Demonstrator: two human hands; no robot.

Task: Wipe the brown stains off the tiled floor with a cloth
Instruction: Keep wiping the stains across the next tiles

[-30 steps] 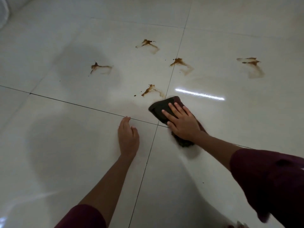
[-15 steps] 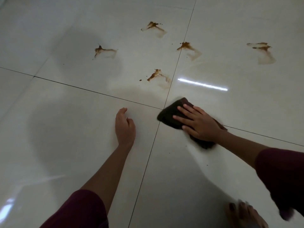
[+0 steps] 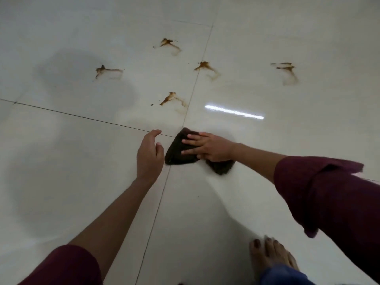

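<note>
Since the earlier frame the left hand (image 3: 149, 156) has lifted off the tiled floor (image 3: 61, 161) and now hovers, fingers loosely curved and holding nothing, just beside the cloth (image 3: 177, 150); the cloth itself has shifted slightly leftward across the tile joint. The cloth is dark, soft and bunched, lying flat where four tiles meet, just near of the nearest brown stain (image 3: 171, 98). The right hand (image 3: 207, 149) presses it down with fingers spread straight, palm over its right part. Judged from its folds, the cloth is light and limp, so it likely handles best pinned under a flat palm rather than pinched at an edge; on glossy tile it should slide readily. Five stains remain farther out, none yet wiped. A bare foot (image 3: 269, 258) rests at near right.
</note>
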